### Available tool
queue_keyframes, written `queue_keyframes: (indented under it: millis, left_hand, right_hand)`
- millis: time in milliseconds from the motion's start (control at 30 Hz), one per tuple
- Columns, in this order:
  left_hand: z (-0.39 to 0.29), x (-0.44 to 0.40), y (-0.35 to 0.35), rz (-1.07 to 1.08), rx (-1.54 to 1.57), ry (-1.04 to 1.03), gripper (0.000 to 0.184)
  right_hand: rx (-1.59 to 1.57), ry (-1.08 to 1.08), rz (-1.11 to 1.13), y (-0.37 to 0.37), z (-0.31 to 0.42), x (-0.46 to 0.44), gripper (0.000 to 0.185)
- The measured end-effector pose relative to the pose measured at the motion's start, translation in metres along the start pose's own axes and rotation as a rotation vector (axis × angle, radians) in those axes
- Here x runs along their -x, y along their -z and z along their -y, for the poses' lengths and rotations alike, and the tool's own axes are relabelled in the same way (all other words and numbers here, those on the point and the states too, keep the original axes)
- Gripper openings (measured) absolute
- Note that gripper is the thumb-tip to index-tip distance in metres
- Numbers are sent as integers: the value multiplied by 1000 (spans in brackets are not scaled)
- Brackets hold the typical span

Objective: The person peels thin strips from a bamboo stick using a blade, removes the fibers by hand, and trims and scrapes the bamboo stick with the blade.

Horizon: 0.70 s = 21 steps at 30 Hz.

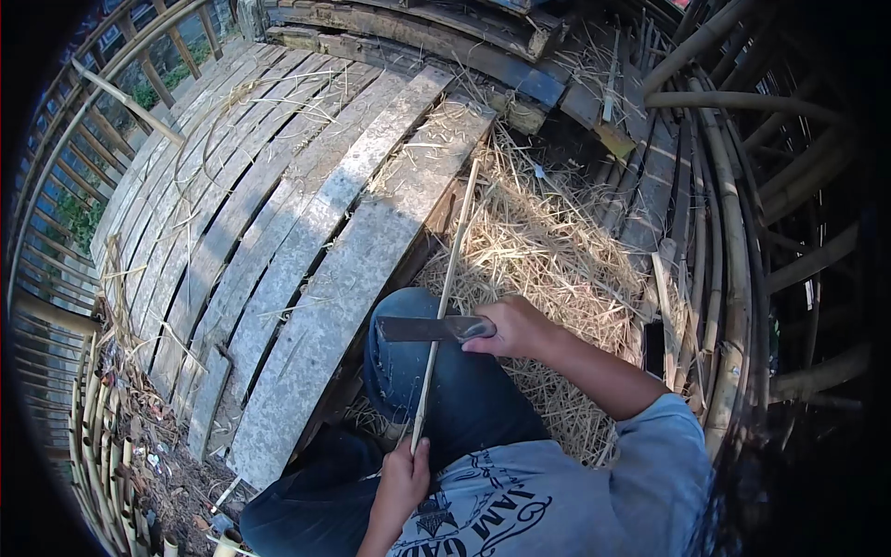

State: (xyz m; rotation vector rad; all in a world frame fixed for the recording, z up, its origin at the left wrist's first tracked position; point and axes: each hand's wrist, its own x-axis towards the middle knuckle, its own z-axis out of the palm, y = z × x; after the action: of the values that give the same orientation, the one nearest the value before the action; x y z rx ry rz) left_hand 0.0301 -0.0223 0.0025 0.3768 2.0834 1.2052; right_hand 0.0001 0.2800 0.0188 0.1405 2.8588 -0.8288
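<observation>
My right hand (506, 327) is wrapped round the handle of a broad, dark-bladed machete (408, 329). Its blade points left and crosses a long, thin bamboo strip (453, 251) above my bent knee. Lower down, my left hand (403, 472) grips the near end of that strip in closed fingers. The strip slants up and away from my lap, and its far tip reaches the edge of the plank platform. Whether the blade's edge bites into the strip or only rests against it, I cannot tell.
A platform of weathered planks (306, 371) lies to the left. Pale shavings (548, 241) pile up ahead and to the right. Long bamboo poles (729, 241) run along the right side, and cut bamboo tubes (97, 446) stand at lower left. Stacked pallets (418, 37) sit at the back.
</observation>
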Motion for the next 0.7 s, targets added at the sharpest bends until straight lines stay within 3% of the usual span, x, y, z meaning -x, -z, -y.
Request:
queue_keyframes:
  millis: [167, 233, 267, 300, 333, 433, 500, 533, 600, 700]
  left_hand:
    - [-7, 4, 3, 2, 30, 18, 21]
    - [-13, 6, 4, -2, 23, 37, 20]
    - [-14, 8, 3, -2, 16, 34, 20]
    - [-16, 11, 3, -16, -25, 42, 23]
    - [-16, 12, 4, -33, -65, 48, 26]
    - [-8, 10, 4, -22, -43, 58, 25]
    - [-3, 7, 2, 30, -46, 99, 25]
    - [-1, 6, 0, 19, -23, 79, 25]
    - [0, 8, 0, 14, -3, 70, 26]
    - [-1, 11, 5, 8, 42, 57, 26]
  right_hand:
    - [85, 162, -41, -8, -10, -8, 62]
    - [-115, 25, -185, 4, -21, -23, 55]
    - [-220, -243, -130, 22, -29, -32, 58]
    - [-157, -327, -261, 20, -69, -40, 57]
    - [-26, -266, -281, 36, -70, -38, 55]
    - [-155, -280, -166, 35, -33, -17, 60]
    - [8, 41, 24, 16, -14, -6, 64]
    - [7, 28, 28, 11, -16, -7, 64]
    - [37, 221, 47, 0, -22, -11, 63]
    - [124, 246, 42, 4, -47, -38, 72]
